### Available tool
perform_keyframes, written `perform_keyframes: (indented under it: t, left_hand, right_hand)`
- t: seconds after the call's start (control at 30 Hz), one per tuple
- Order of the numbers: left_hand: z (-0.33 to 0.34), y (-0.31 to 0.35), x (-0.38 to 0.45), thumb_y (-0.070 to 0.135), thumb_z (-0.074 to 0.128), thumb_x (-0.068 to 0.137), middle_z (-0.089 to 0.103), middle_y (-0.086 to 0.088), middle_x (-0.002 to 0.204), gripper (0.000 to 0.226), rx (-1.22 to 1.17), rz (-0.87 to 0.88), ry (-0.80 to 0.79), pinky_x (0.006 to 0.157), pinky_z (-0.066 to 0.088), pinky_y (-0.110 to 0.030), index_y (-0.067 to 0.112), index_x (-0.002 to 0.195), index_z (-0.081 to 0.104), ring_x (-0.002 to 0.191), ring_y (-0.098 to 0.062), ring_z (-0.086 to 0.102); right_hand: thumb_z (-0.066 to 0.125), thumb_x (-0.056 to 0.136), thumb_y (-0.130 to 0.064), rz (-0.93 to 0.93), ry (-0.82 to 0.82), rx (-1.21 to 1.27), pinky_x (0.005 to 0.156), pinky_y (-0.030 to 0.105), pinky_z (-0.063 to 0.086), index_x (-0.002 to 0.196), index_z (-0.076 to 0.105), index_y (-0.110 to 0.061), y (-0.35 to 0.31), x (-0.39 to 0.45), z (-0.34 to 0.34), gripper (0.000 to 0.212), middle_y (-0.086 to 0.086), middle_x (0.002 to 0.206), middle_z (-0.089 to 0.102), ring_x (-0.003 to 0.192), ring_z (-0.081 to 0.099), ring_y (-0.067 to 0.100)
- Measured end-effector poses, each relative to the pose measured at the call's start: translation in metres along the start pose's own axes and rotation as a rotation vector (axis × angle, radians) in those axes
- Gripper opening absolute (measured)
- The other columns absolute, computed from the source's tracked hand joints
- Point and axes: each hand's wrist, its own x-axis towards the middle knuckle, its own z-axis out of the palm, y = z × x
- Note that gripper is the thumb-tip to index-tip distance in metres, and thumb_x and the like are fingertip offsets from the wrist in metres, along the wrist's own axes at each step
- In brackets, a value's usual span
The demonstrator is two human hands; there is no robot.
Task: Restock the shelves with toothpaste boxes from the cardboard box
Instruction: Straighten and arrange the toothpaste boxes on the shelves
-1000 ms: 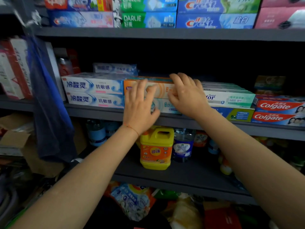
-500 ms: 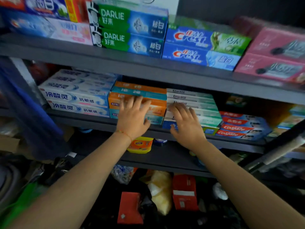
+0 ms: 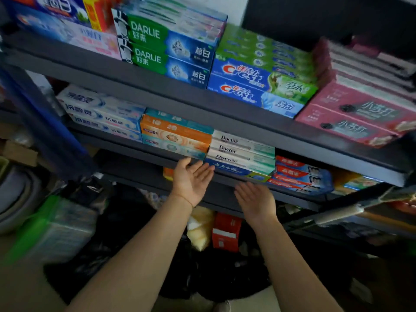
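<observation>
Grip, both hands: yours are empty. Your left hand (image 3: pixel 191 181) is spread with the fingers straight, tips just short of the middle shelf's front lip (image 3: pixel 135 146); your right hand (image 3: pixel 255 200) is likewise relaxed and flat, lower and nearer to you, clear of any carton.

Item, orange and teal toothpaste boxes (image 3: pixel 175 135): stacked on the middle shelf, directly above and just beyond your left fingertips. Long axis runs left to right along the shelf edge, faces outward. Your left hand is the nearer of the two.

Item, Doctor toothpaste boxes (image 3: pixel 242 152): stacked touching the right end of the orange stack, same left-right lie, above and beyond your right hand.

Item, white-blue boxes (image 3: pixel 101 113): left end of the same shelf. Colgate boxes (image 3: pixel 301 174): right of the Doctor stack.

Item, upper shelf: Darlie boxes (image 3: pixel 166 46), Crest boxes (image 3: pixel 258 86), pink boxes (image 3: pixel 360 113), all lying lengthwise along the edge.

Item, cardboard box: no supply carton can be told for certain; a brown cardboard corner (image 3: pixel 20 152) shows at far left, contents hidden.

Judgement: with nothing held, your next carton must come from the supply, likely off to your left and low, then go in lengthwise to match the rows.
</observation>
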Motion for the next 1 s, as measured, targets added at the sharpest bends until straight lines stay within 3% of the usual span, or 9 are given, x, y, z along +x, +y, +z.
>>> perform_keyframes:
  t: [0.1,0.27,1.0]
  left_hand:
    - [0.005,-0.020,0.012,0.047,0.044,0.100,0.045,-0.024,0.141,0.070,-0.113,-0.018,-0.005,0.115,0.033,-0.043,-0.008,0.143,0.036,0.134,-0.035,0.045]
    - [0.000,-0.033,0.030,0.052,0.043,0.099,0.037,-0.022,0.151,0.079,-0.202,0.033,0.009,0.120,0.025,-0.043,-0.005,0.151,0.026,0.144,-0.032,0.032]
    - [0.002,-0.028,0.056,0.047,0.045,0.100,0.046,-0.021,0.141,0.068,-0.118,0.101,0.057,0.120,0.027,-0.041,-0.007,0.142,0.039,0.140,-0.031,0.038]
  right_hand:
    - [0.033,0.105,-0.027,0.074,-0.024,0.147,0.114,0.045,0.036,0.150,0.033,0.000,-0.019,0.006,-0.017,0.052,0.019,0.148,0.045,0.135,0.045,0.034]
    - [0.044,0.100,-0.035,0.116,-0.067,0.136,0.109,0.048,0.039,0.146,0.038,0.000,-0.035,0.027,-0.042,0.059,0.018,0.144,0.050,0.132,0.050,0.033]
    - [0.048,0.096,-0.036,0.133,-0.181,0.217,0.115,0.051,0.031,0.144,0.042,-0.001,-0.031,0.047,-0.039,0.060,0.018,0.138,0.057,0.130,0.052,0.032]
